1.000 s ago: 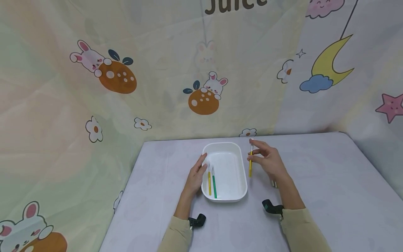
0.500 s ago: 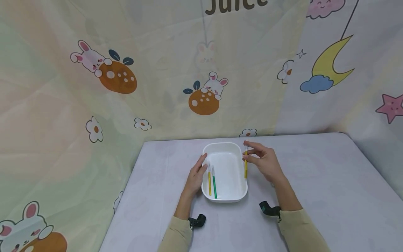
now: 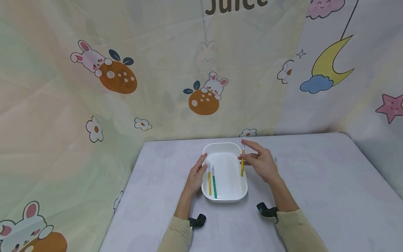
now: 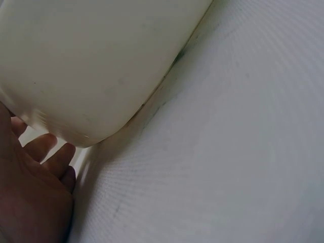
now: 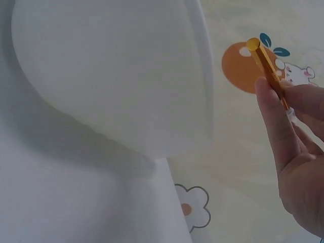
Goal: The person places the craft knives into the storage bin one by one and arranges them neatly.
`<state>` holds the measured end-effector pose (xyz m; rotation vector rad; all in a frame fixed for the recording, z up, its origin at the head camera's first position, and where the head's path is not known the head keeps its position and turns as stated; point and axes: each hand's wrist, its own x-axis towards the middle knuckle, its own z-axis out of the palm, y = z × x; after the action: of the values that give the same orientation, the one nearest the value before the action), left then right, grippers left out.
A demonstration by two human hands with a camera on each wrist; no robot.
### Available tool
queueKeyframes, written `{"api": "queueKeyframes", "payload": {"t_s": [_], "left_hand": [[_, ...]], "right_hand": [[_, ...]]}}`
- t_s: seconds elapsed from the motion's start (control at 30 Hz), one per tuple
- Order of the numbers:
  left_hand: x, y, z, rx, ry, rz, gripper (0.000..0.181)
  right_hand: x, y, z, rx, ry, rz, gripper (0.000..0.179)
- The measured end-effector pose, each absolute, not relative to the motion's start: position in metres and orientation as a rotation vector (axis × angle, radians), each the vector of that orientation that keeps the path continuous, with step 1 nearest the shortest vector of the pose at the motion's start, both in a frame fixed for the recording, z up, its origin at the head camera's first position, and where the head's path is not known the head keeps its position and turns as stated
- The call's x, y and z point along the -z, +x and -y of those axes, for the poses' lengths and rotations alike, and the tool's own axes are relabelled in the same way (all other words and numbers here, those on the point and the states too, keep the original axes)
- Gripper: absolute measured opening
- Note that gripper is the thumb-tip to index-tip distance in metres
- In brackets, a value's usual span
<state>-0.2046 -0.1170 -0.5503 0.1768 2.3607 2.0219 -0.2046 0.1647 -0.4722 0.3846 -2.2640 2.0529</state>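
My right hand point(image 3: 262, 164) pinches a slim yellow craft knife point(image 3: 242, 164) with a clear cap, held near upright over the right rim of a white tray point(image 3: 228, 192). In the right wrist view, the knife's round gold end point(image 5: 254, 44) and ridged grip point up from between thumb and fingers. My left hand point(image 3: 193, 180) holds the tray's left side, its fingertips at the rim. Seen from the left wrist, those fingers point(image 4: 58, 159) bend against the tray's outer wall. Inside the tray, along its left, lie another yellow craft knife point(image 3: 209, 183) and a green one point(image 3: 214, 187), both clear-capped.
Partly hidden behind my right wrist, another yellow, clear-capped piece point(image 3: 276, 165) lies on the pale table point(image 3: 327, 182). A cartoon-printed cloth backdrop point(image 3: 163, 105) rises behind the table's far edge and at its sides. Each wrist carries a black camera point(image 3: 267, 210).
My right hand has moved left with the yellow craft knife, from beside the tray to over its right rim. The left hand, the tray and the knives in it stay put.
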Motion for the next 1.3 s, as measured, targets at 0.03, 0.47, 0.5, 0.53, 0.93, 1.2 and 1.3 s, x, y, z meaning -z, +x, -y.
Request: {"api": "queueKeyframes", "payload": {"t_s": [0.03,0.47,0.5,0.53,0.93,1.2,1.3], "left_hand": [[0.55,-0.205,0.117,-2.02,0.175,-2.36,0.047],[0.548,-0.204,0.116,-2.025,0.177,-2.35,0.048],[0.548,-0.204,0.116,-2.026,0.176,-2.352,0.048],[0.548,-0.204,0.116,-2.028,0.177,-2.353,0.048],[0.55,-0.204,0.117,-2.022,0.17,-2.351,0.048],[0.551,-0.204,0.118,-2.007,0.178,-2.357,0.047],[0.551,-0.204,0.118,-1.994,0.171,-2.366,0.047]], "right_hand": [[0.473,-0.204,-0.163,-2.047,0.39,2.264,0.061],[0.475,-0.201,-0.144,-1.908,0.425,2.386,0.061],[0.475,-0.201,-0.143,-1.9,0.414,2.394,0.061],[0.475,-0.2,-0.141,-1.893,0.406,2.399,0.062],[0.479,-0.198,-0.123,-1.909,0.405,2.36,0.068],[0.482,-0.196,-0.107,-1.915,0.366,2.32,0.065],[0.483,-0.196,-0.103,-1.909,0.371,2.317,0.065]]}}
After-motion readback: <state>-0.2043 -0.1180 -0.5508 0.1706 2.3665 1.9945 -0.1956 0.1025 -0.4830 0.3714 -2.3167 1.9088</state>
